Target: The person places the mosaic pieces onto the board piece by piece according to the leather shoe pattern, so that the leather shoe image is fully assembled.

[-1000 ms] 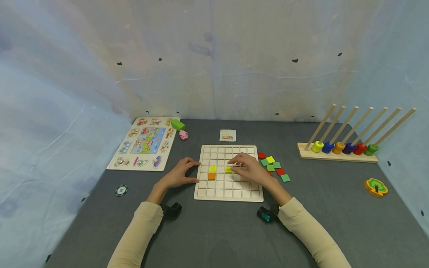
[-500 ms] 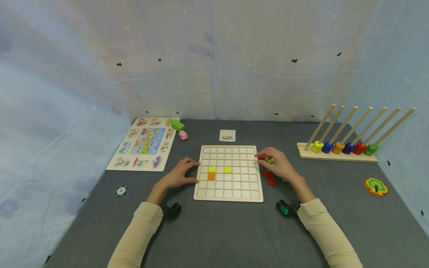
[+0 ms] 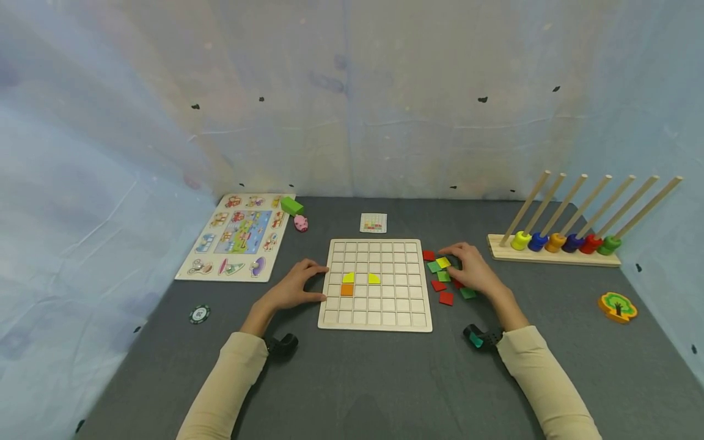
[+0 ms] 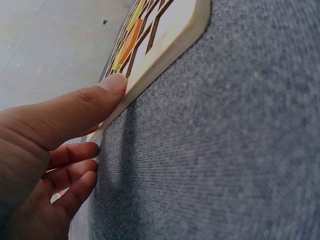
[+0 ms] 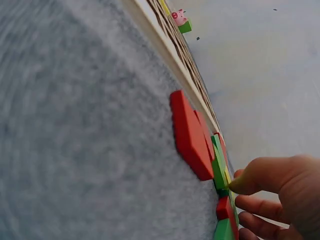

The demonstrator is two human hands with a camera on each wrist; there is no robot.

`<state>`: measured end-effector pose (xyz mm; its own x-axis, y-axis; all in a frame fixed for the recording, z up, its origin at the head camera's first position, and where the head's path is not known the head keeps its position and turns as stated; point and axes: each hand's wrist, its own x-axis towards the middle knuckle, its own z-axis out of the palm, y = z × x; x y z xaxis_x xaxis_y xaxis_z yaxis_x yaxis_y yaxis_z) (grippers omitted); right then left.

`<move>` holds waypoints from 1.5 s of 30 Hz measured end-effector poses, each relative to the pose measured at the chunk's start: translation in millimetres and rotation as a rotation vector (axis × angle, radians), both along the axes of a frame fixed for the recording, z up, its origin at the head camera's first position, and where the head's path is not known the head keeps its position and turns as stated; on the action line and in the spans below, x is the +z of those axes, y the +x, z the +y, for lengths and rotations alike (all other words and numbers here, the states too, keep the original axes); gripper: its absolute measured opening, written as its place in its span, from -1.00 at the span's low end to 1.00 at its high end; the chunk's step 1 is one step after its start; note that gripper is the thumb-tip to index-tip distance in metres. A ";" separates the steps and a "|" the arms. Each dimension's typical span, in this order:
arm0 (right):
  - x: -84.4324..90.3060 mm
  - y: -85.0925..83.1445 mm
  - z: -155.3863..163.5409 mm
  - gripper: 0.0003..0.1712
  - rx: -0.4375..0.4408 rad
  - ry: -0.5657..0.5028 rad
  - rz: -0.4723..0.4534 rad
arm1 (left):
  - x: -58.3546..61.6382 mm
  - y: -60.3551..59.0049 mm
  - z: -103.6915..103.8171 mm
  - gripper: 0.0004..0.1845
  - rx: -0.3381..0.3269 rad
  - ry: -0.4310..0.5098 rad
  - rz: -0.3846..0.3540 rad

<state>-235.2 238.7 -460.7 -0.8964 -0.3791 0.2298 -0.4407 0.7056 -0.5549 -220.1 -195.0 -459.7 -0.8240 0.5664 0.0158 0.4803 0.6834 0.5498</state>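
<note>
My left hand point(image 3: 297, 286) is at the left edge of a wooden grid board point(image 3: 385, 318), thumb and index finger spread along it. In the left wrist view the thumb touches the board's rim point(image 4: 165, 62). Two yellow tiles point(image 3: 374, 278) and an orange tile point(image 3: 347, 289) lie on the board. My right hand point(image 3: 473, 269) reaches over loose tiles right of the board, index finger and thumb around a yellow tile point(image 3: 443, 262). In the right wrist view its thumb tip is right at the green tile point(image 5: 218, 162) and yellow one. Red tiles point(image 3: 446, 298) lie nearer; other tiles are partly hidden under the hand.
Behind the board lies a small pattern card point(image 3: 373, 222). A picture puzzle point(image 3: 233, 241), green block point(image 3: 292, 205) and pink pig point(image 3: 300, 223) are at back left, a poker chip point(image 3: 199, 314) nearer. A peg rack with coloured rings point(image 3: 555, 255) and a tree piece point(image 3: 617, 307) are at right.
My right hand has moved right, from over the board to the loose tiles, uncovering the second yellow tile and the board's right side. My left hand stays at the board's edge.
</note>
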 end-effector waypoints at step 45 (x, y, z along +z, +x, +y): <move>0.2 12.8 -85.3 -0.65 0.203 -0.097 0.150 | -0.6 -0.1 0.6 -0.30 -0.003 0.002 0.005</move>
<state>-222.5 153.4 -460.5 -0.7574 -0.5175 0.3981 -0.6501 0.5412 -0.5333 -220.2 -194.3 -460.3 -0.8221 0.5690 0.0205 0.4849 0.6809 0.5488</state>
